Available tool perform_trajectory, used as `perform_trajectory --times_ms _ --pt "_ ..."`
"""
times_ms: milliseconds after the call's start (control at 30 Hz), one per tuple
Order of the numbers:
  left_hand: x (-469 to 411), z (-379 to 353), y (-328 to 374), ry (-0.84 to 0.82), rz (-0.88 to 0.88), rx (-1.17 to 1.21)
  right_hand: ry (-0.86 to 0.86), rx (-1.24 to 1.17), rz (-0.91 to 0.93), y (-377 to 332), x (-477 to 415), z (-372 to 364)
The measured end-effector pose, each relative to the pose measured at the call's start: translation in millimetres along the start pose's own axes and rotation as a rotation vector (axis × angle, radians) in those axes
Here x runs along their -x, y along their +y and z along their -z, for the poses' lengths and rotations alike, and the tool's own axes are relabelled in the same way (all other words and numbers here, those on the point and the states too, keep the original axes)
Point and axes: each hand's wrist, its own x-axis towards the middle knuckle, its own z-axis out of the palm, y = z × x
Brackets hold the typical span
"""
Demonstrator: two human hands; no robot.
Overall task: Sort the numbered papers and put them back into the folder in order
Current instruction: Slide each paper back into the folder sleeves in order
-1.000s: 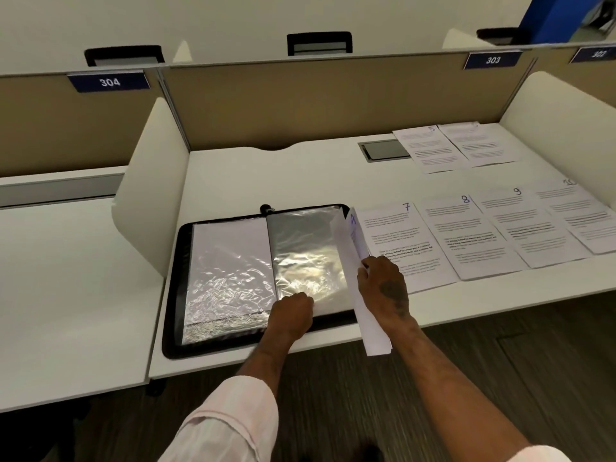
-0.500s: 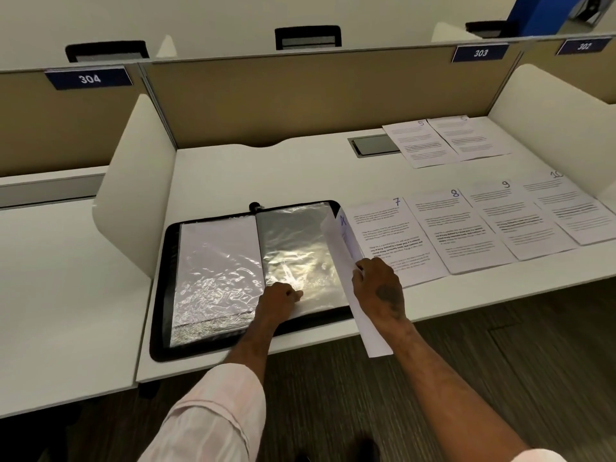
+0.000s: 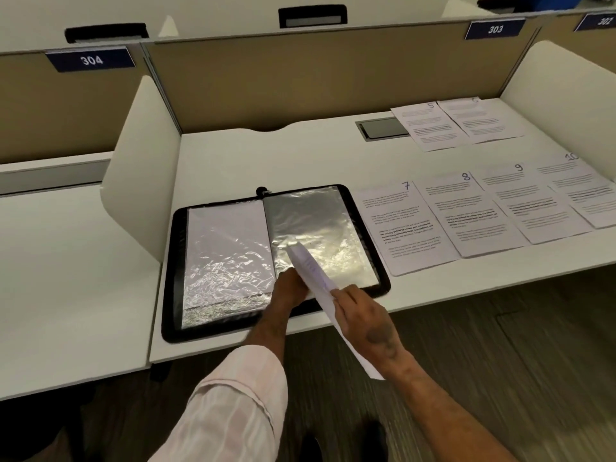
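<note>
A black folder (image 3: pixel 173 271) lies open on the white desk, showing clear plastic sleeves; the left sleeve (image 3: pixel 226 248) holds a sheet, the right sleeve (image 3: pixel 320 228) looks empty. My right hand (image 3: pixel 363 315) grips a numbered sheet (image 3: pixel 313 271), tilted edge-on over the right sleeve's lower part. My left hand (image 3: pixel 290 288) rests at the bottom edge of the right sleeve, partly behind the sheet; its fingers are hidden. Papers 7 (image 3: pixel 403 225), 8 (image 3: pixel 473 211), 9 (image 3: pixel 530 198) and 10 (image 3: pixel 583 188) lie in a row to the right.
Two more sheets, one marked 5 (image 3: pixel 433 125), lie at the back right beside a cable hatch (image 3: pixel 383 128). White side dividers (image 3: pixel 140 161) and a tan back panel (image 3: pixel 333 75) enclose the desk. The desk's front edge runs just below the folder.
My right hand has swung the sheet leftward from the folder's right edge to over the right sleeve. My left hand stays at the sleeve's bottom edge.
</note>
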Motion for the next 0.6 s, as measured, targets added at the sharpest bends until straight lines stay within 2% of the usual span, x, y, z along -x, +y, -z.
perform_trajectory --times_ms 167,433,600 --pt "2 6 0 0.084 0.076 0.129 -0.111 -0.036 0.014 0 18 -1" --pt "14 2 -4 0.187 0.022 0.136 -0.266 0.159 0.066 16 30 24" --pt "23 1 -4 0.229 0.02 0.271 -0.353 0.248 0.086 17 33 34"
